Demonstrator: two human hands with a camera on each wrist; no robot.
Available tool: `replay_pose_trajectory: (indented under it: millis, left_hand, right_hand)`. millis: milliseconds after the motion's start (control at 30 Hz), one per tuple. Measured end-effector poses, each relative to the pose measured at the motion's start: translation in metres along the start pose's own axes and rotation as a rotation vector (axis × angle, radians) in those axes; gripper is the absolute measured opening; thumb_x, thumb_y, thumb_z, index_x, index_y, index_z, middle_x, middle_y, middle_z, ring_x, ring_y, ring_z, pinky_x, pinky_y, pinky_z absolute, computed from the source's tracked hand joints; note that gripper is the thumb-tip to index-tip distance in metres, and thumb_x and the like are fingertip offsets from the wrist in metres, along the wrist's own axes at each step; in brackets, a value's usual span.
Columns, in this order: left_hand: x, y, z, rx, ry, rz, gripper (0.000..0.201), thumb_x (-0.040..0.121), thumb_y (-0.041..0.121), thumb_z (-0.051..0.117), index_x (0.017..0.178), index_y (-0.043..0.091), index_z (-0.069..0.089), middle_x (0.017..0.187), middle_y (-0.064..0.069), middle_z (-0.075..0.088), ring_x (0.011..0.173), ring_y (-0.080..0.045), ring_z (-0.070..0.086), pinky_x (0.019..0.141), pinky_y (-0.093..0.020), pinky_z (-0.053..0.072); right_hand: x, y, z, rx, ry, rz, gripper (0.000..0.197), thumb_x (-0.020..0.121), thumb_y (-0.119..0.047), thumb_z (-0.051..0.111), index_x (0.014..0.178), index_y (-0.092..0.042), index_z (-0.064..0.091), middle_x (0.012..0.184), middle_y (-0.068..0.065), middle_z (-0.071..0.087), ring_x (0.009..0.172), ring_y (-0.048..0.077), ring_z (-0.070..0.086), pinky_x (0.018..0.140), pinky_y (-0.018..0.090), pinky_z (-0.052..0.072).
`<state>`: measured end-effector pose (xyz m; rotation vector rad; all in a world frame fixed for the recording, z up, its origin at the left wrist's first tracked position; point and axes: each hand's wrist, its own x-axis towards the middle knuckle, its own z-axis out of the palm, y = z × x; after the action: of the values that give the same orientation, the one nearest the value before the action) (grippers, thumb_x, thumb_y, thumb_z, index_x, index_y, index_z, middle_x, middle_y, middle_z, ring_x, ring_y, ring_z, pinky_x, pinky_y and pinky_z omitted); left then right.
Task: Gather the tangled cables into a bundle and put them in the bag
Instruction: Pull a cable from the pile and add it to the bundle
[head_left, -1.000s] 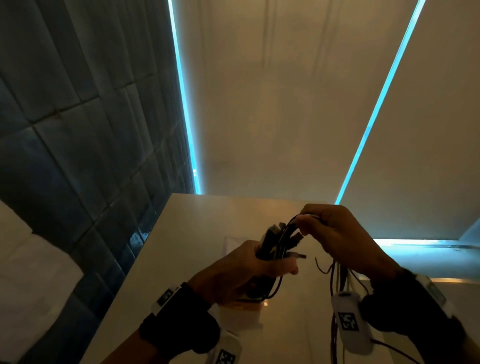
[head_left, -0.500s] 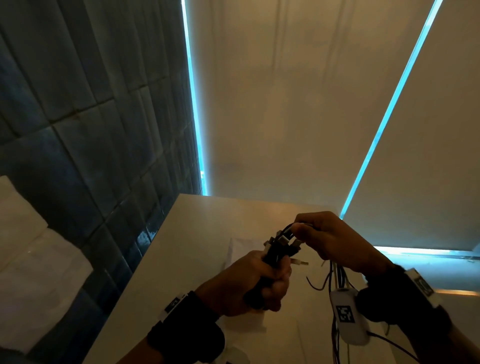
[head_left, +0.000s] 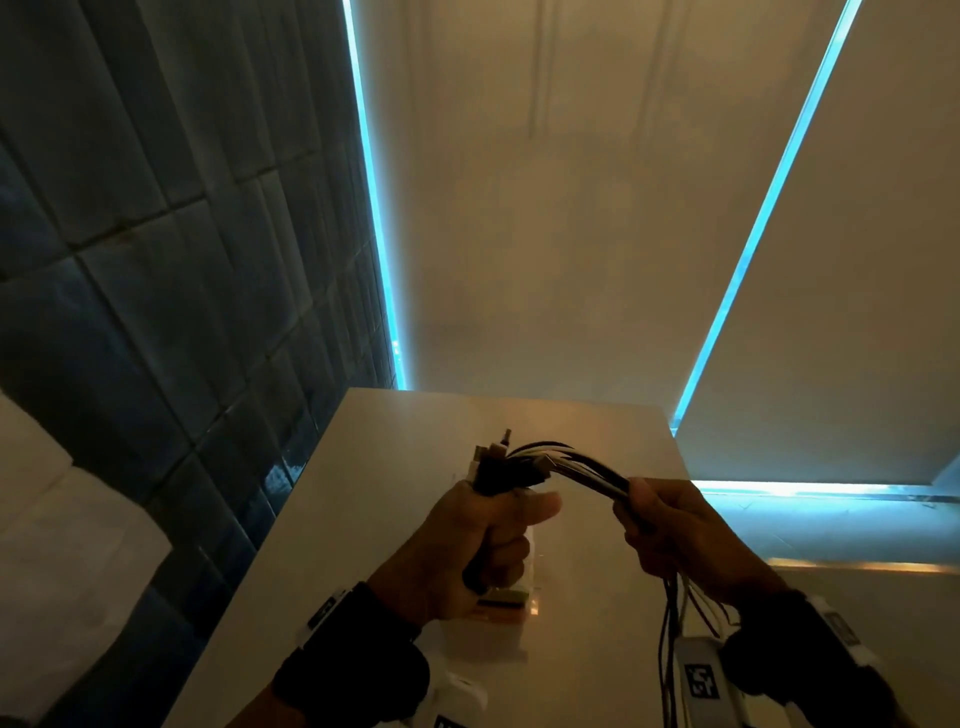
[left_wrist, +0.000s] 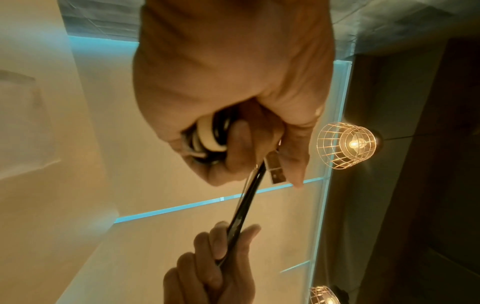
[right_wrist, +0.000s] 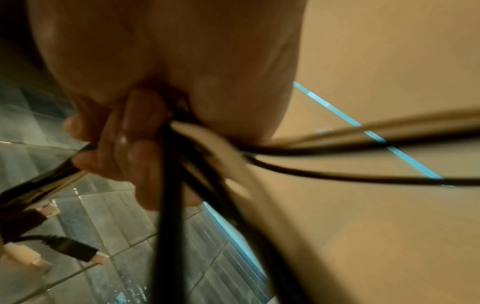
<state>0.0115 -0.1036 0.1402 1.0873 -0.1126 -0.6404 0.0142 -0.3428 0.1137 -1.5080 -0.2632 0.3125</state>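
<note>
A bundle of black and white cables (head_left: 576, 466) stretches between both hands above the pale table (head_left: 395, 447). My left hand (head_left: 485, 545) grips one folded end in a fist, with several plugs (head_left: 493, 452) sticking up above it. In the left wrist view the looped cables (left_wrist: 210, 139) sit inside the left hand (left_wrist: 233, 115). My right hand (head_left: 670, 530) clasps the strands further along, and loose ends (head_left: 675, 618) hang below it. The right wrist view shows the cables (right_wrist: 171, 185) running out of the right hand (right_wrist: 145, 144), with USB plugs (right_wrist: 78, 251) at lower left. A clear flat bag (head_left: 498, 618) lies on the table under the left hand.
A dark tiled wall (head_left: 156, 260) runs along the table's left side. Pale blinds with blue light strips (head_left: 384, 291) stand behind the table. A white cushion or cloth (head_left: 57, 545) lies at lower left. A caged lamp (left_wrist: 346, 145) shows in the left wrist view.
My right hand has slid from the plug end out to the right along the cables, drawing them into a straighter bunch. The left hand keeps its grip and has risen slightly.
</note>
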Motion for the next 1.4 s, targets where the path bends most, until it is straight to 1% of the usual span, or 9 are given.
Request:
replay_pose_trajectory:
  millis: [167,433,633,733,833,933,1000,1200,1400]
  left_hand:
    - [0.005,-0.007,-0.002,-0.002,0.093,0.028,0.019,0.069,0.012,0.074,0.063,0.023,0.059,0.048,0.005,0.027,0.035,-0.007,0.022,0.040,-0.020,0.018]
    - [0.020,-0.006,0.000,-0.198,0.210,-0.024,0.052,0.070,0.059,0.063,0.055,0.021,0.032,0.042,0.005,0.026,0.034,-0.007,0.023,0.035,-0.017,0.023]
    - [0.026,-0.013,-0.001,-0.278,0.103,0.042,0.060,0.055,0.066,0.079,0.071,0.018,0.047,0.058,0.003,0.040,0.050,-0.009,0.039,0.050,-0.022,0.037]
    - [0.028,-0.009,0.007,-0.245,0.171,0.031,0.059,0.064,0.061,0.073,0.091,0.010,0.063,0.074,-0.004,0.052,0.071,-0.017,0.055,0.069,-0.030,0.048]
    - [0.031,-0.005,0.011,-0.210,0.223,0.015,0.049,0.071,0.055,0.067,0.092,0.011,0.066,0.062,-0.003,0.047,0.054,-0.013,0.052,0.056,-0.026,0.049]
    - [0.038,-0.006,0.001,-0.134,0.315,0.041,0.041,0.077,0.051,0.068,0.090,0.012,0.065,0.060,-0.012,0.047,0.057,-0.018,0.059,0.063,-0.025,0.049]
    - [0.042,-0.007,-0.003,-0.109,0.363,0.080,0.037,0.084,0.045,0.063,0.097,0.011,0.064,0.062,-0.012,0.050,0.059,-0.017,0.062,0.059,-0.024,0.052]
    - [0.050,0.022,-0.012,-0.349,0.329,0.267,0.042,0.091,0.038,0.053,0.057,0.018,0.041,0.045,0.005,0.032,0.038,-0.007,0.032,0.042,-0.021,0.030]
    - [0.044,0.029,-0.017,-0.247,0.232,0.344,0.049,0.090,0.037,0.055,0.047,0.023,0.036,0.041,0.008,0.021,0.033,-0.005,0.017,0.037,-0.020,0.014]
  right_hand:
    - [-0.008,0.002,0.010,0.032,0.177,-0.078,0.063,0.074,-0.064,0.067,0.087,-0.003,0.067,0.056,0.002,0.025,0.045,0.013,0.019,0.044,0.024,0.018]
    - [-0.007,-0.019,0.075,-0.507,0.551,-0.445,0.022,0.091,-0.033,0.048,0.103,-0.049,0.057,0.060,-0.016,0.059,0.052,0.006,0.053,0.044,0.013,0.038]
    - [0.006,-0.019,0.096,-0.799,0.413,-0.564,0.026,0.098,-0.039,0.044,0.120,-0.035,0.057,0.058,-0.024,0.051,0.053,-0.002,0.053,0.049,0.010,0.043]
    - [0.010,-0.012,0.103,-0.976,0.291,-0.523,0.029,0.095,-0.034,0.040,0.114,-0.022,0.059,0.071,-0.011,0.060,0.058,0.009,0.058,0.053,0.027,0.054]
    - [0.016,-0.006,0.107,-1.127,0.226,-0.487,0.014,0.089,-0.015,0.052,0.102,-0.011,0.058,0.074,0.002,0.060,0.058,0.018,0.057,0.052,0.039,0.054]
    - [0.020,-0.002,0.109,-1.200,0.158,-0.367,0.028,0.095,-0.009,0.050,0.122,-0.011,0.049,0.094,0.004,0.062,0.073,0.019,0.060,0.066,0.035,0.055]
    - [0.021,0.001,0.110,-1.131,0.188,-0.319,0.028,0.099,-0.016,0.046,0.126,-0.017,0.039,0.091,-0.001,0.061,0.069,0.016,0.059,0.061,0.029,0.051]
    - [0.008,0.025,0.106,-0.599,0.310,-0.215,0.039,0.090,-0.060,0.040,0.087,-0.021,0.043,0.057,-0.004,0.050,0.046,0.007,0.042,0.047,0.025,0.031]
    - [-0.021,0.074,0.080,-0.290,0.041,0.053,0.049,0.087,-0.066,0.039,0.063,-0.027,0.055,0.056,-0.007,0.054,0.051,0.006,0.050,0.053,0.025,0.043]
